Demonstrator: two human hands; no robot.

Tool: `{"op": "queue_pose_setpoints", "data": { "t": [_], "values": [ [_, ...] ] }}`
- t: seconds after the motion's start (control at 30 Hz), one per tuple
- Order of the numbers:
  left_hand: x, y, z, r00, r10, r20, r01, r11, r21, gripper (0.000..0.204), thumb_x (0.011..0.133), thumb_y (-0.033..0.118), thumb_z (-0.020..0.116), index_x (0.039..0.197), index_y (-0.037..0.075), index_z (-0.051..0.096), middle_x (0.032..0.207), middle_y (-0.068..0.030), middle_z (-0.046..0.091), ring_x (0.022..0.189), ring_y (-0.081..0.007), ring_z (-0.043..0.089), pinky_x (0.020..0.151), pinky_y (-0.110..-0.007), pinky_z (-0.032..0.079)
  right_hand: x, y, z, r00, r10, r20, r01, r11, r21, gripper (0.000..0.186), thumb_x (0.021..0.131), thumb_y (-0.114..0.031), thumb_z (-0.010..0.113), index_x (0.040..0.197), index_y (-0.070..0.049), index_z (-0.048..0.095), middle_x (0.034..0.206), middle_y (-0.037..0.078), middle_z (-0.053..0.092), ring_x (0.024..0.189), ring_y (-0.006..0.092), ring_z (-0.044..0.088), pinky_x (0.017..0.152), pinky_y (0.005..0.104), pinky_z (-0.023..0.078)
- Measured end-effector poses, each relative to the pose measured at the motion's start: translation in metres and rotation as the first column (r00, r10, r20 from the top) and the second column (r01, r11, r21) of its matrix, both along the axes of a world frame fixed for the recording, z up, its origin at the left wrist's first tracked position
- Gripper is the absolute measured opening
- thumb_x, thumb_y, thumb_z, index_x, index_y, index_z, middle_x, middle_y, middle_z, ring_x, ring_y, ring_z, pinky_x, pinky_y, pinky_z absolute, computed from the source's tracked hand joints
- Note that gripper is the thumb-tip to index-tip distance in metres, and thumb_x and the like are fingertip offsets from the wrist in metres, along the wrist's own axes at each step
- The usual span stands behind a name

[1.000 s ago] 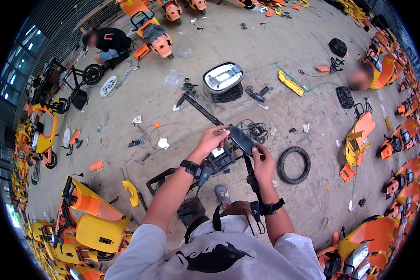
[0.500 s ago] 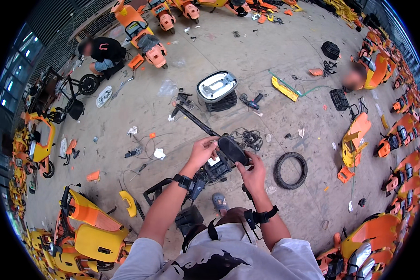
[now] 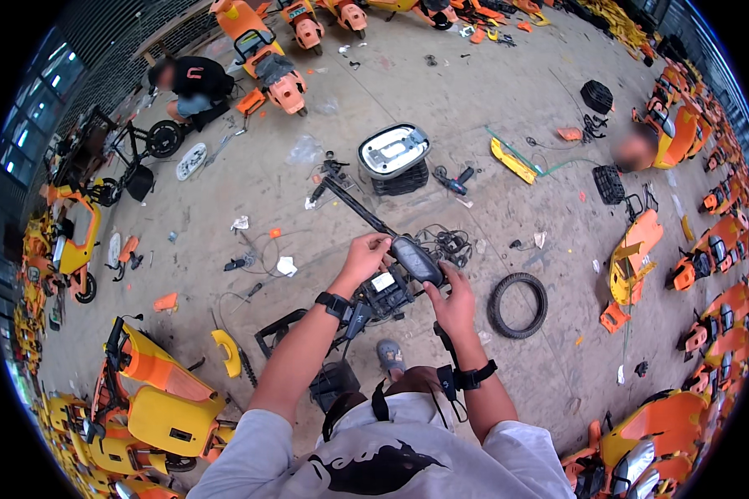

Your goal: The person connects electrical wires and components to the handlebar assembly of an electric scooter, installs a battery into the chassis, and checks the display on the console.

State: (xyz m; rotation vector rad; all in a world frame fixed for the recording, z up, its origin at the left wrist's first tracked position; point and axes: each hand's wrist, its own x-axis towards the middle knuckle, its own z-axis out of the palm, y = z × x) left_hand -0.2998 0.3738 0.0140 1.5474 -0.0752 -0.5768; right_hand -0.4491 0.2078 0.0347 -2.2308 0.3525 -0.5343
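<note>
A long, black, rounded part (image 3: 416, 261) hangs between my hands over a stripped black scooter frame (image 3: 362, 314). Thumb and fingers of my left hand (image 3: 364, 259) pinch its upper left end. My right hand (image 3: 453, 301) grips the lower right end, thumb on the near side and fingers on the far edge. Below the part sits a black box-like unit with a white label (image 3: 383, 282), fixed in the frame. From beside the part a black tube (image 3: 354, 204) runs away toward the upper left.
Tangled black cables (image 3: 448, 244) lie beyond the part. A loose tyre (image 3: 518, 305) is to the right, and a cordless drill (image 3: 454, 180) lies by a black crate with a silver-white lid (image 3: 394, 151). Orange and yellow scooters (image 3: 162, 399) stand around. A person (image 3: 193, 90) crouches at the far left.
The black part has turned slightly in my hands, and more of the white-labelled unit shows beneath it. Both hands keep their hold. The whole view has shifted a little.
</note>
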Motion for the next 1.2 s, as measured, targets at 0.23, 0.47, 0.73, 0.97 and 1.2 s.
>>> {"op": "queue_pose_setpoints", "data": {
  "t": [0.23,0.47,0.73,0.97,1.2],
  "values": [
    [0.012,-0.004,0.000,0.977,0.215,0.011,-0.210,0.963,-0.170,0.017,0.089,0.010,0.059,0.098,-0.003,0.054,0.073,-0.0118,0.062,0.053,-0.0149,0.059,0.045,-0.027,0.050,0.030,0.013,0.003,0.994,-0.104,-0.023,0.106,0.982,0.156,0.045,0.075,-0.018,0.072,0.116,-0.004,0.058,0.094,0.015,0.061,0.081,0.0299,0.059,0.071,0.0377,0.046],
    [0.016,-0.004,-0.002,0.975,0.215,-0.064,-0.223,0.956,-0.192,0.024,0.085,0.012,0.066,0.095,-0.001,0.048,0.075,-0.0175,0.063,0.058,-0.0222,0.064,0.048,-0.031,0.054,0.034,0.014,-0.001,0.985,-0.172,-0.008,0.167,0.941,0.294,0.041,0.081,-0.020,0.068,0.116,0.000,0.060,0.089,0.013,0.063,0.070,0.0189,0.056,0.064,0.0309,0.045],
    [0.023,0.000,0.001,0.962,0.194,-0.191,-0.228,0.958,-0.172,0.025,0.089,0.017,0.062,0.098,-0.004,0.052,0.074,-0.0169,0.064,0.054,-0.0205,0.063,0.048,-0.030,0.053,0.036,0.001,-0.014,0.995,-0.085,-0.058,0.102,0.901,0.423,0.048,0.081,-0.021,0.069,0.120,0.003,0.056,0.094,0.014,0.065,0.075,0.0145,0.057,0.067,0.0274,0.046],
    [0.028,0.006,-0.006,0.985,0.174,-0.023,-0.175,0.973,-0.152,0.023,0.091,0.016,0.058,0.101,-0.003,0.050,0.077,-0.0160,0.064,0.052,-0.0183,0.061,0.047,-0.029,0.052,0.038,0.000,-0.012,0.988,-0.086,-0.127,0.133,0.894,0.428,0.051,0.080,-0.022,0.070,0.120,0.005,0.054,0.090,0.012,0.066,0.071,0.0126,0.057,0.064,0.0257,0.046],
    [0.033,0.000,-0.010,0.982,0.190,-0.023,-0.191,0.976,-0.105,0.019,0.089,0.014,0.059,0.096,-0.003,0.053,0.074,-0.0141,0.064,0.051,-0.0148,0.059,0.043,-0.026,0.050,0.041,-0.007,-0.021,0.990,-0.028,-0.138,0.120,0.684,0.720,0.055,0.082,-0.024,0.071,0.123,0.006,0.051,0.090,0.011,0.065,0.078,0.0111,0.059,0.069,0.0248,0.048]
  ]
}}
